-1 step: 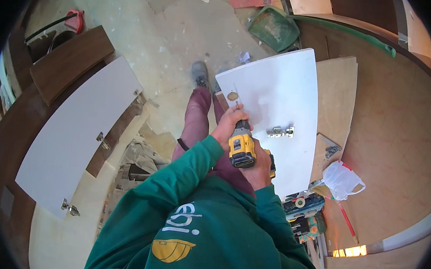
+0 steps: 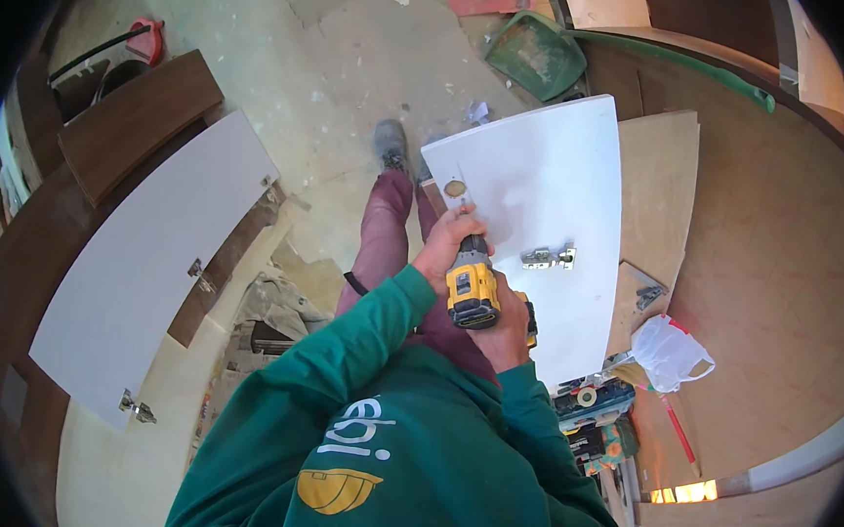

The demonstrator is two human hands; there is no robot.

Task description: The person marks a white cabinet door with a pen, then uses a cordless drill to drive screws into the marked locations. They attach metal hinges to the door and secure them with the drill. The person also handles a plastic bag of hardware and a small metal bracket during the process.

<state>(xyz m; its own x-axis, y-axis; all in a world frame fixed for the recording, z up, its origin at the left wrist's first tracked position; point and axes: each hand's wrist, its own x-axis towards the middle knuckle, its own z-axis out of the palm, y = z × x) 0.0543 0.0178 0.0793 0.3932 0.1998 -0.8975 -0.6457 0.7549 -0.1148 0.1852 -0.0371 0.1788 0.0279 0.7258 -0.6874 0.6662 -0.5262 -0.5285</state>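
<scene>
A yellow-and-black cordless drill (image 2: 474,292) points away from me over the near left edge of a white panel (image 2: 571,156). My right hand (image 2: 507,333) is wrapped round its grip, mostly hidden under the drill body. Around the front end of the drill closes my left hand (image 2: 447,251), fingertips by the bit and just short of a round hole (image 2: 456,189) in the panel. Whether those fingertips also pinch a small screw cannot be made out. To the right, a metal cabinet hinge (image 2: 549,259) is on the panel.
Another white panel (image 2: 153,255) with several hinges lies at left, beside brown boards (image 2: 143,122). Right of me, a plywood sheet (image 2: 657,192) rests on a broad brown board (image 2: 773,288), near a white plastic bag (image 2: 670,354). A green tub (image 2: 537,56) stands on the floor ahead.
</scene>
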